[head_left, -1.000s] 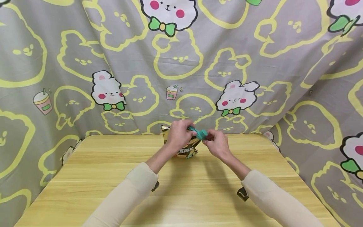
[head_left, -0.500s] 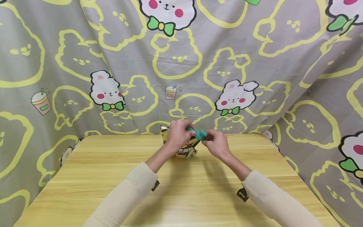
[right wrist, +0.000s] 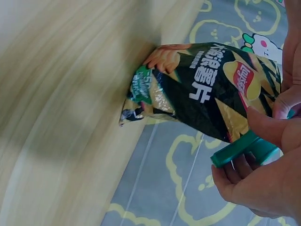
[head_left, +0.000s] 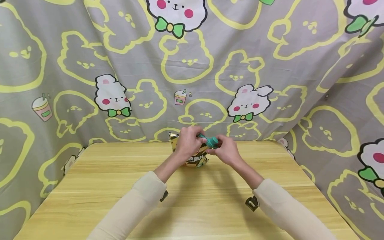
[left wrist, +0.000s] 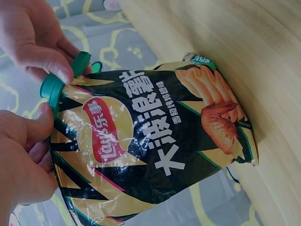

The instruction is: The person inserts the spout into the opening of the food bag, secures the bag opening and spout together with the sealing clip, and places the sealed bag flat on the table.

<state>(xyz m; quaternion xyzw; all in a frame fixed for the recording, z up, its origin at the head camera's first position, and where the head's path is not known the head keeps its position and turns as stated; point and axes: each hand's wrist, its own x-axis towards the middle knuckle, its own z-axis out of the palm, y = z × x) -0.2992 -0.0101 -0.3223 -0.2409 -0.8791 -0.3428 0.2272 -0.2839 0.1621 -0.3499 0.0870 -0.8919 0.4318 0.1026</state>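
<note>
Glossy black-and-gold foil chip bag [left wrist: 151,141] upright at the far part of the pale wood-grain table [head_left: 120,190], long axis near vertical, bottom end pointing down, printed front facing the person; cannot tell if the base touches. Left hand [head_left: 189,142] pinches the bag's top edge; right hand [head_left: 227,150] pinches the green plastic clip with round cap [head_left: 212,142] at the top right.

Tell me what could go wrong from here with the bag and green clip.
The green clip might seat unevenly, since it juts past the side of the chip bag. The chip bag might tip or drop if the left hand and right hand slip, since both are only at its top end.
</note>
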